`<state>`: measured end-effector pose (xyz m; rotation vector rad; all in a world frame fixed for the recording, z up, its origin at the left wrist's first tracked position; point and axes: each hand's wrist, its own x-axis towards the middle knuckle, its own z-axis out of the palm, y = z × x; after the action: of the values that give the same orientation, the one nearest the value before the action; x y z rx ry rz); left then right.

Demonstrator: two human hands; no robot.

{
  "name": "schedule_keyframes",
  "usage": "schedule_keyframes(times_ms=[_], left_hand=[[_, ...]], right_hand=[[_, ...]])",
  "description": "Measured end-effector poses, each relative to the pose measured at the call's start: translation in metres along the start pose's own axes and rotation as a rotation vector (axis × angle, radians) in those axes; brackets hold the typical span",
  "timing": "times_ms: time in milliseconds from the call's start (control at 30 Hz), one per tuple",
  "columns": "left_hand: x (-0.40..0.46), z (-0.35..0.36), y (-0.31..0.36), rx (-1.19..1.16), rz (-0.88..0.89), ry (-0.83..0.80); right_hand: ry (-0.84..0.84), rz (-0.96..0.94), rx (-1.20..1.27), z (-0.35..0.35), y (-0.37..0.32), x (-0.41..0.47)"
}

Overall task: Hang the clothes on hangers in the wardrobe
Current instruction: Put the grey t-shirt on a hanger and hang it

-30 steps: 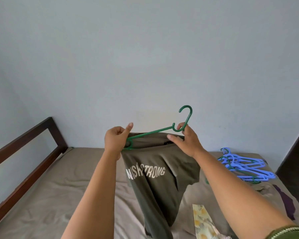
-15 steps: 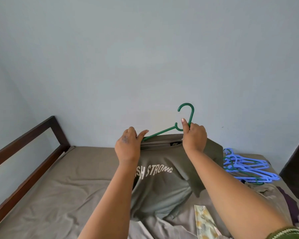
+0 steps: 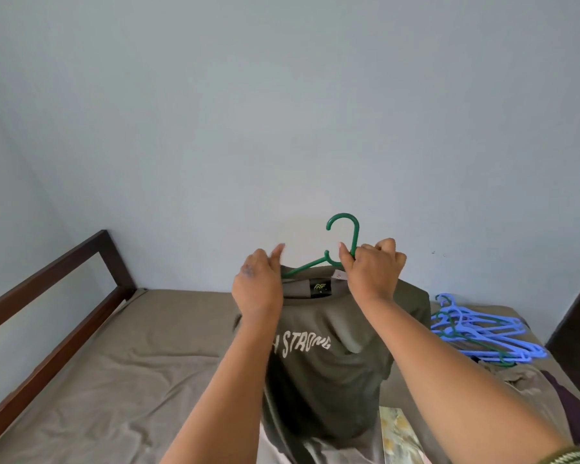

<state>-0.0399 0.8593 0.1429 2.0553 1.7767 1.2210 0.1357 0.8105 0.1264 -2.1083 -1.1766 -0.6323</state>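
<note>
Above the bed (image 3: 121, 380): one T-shirt (image 3: 329, 373), one green hanger (image 3: 344, 236), two hands.

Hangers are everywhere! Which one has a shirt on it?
The green hanger held up in both hands; the olive T-shirt drapes from it. The blue hangers lie bare in a pile on the bed.

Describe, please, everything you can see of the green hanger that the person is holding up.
The green hanger looks like moulded plastic, with an upright hook opening to the left and a small notch curl at its neck. It sits inside the collar of the olive T-shirt; one arm shows, sloping down to the left, the other is hidden under fabric. The right hand grips the base of the hook; the left hand holds the shirt at the exposed arm. It is held above the bed.
</note>
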Motion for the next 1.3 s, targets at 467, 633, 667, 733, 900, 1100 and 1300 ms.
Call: schedule_keyframes(times_ms=[467, 633, 667, 733, 900, 1100, 1300], left_hand=[[-0.014, 0.01, -0.017, 0.042, 0.34, -0.316], [-0.001, 0.005, -0.025, 0.098, 0.378, -0.152], [0.003, 0.002, -0.028, 0.05, 0.384, -0.124], [0.012, -0.003, -0.032, -0.046, 0.41, -0.122], [0.039, -0.021, -0.033, -0.189, 0.464, -0.215], [0.064, -0.044, -0.037, -0.255, 0.157, 0.097], [0.057, -0.04, -0.027, -0.284, 0.13, -0.07]], right_hand=[[-0.126, 0.31, 0.154, -0.018, 0.019, 0.025], [-0.157, 0.351, 0.16, -0.03, 0.013, 0.03], [-0.156, 0.359, 0.165, -0.032, 0.014, 0.031], [-0.142, 0.374, 0.163, -0.033, 0.02, 0.033], [-0.165, 0.442, 0.173, -0.032, 0.032, 0.034], [-0.238, 0.382, 0.319, -0.036, 0.03, 0.038], [-0.216, 0.39, 0.403, -0.034, 0.024, 0.041]])
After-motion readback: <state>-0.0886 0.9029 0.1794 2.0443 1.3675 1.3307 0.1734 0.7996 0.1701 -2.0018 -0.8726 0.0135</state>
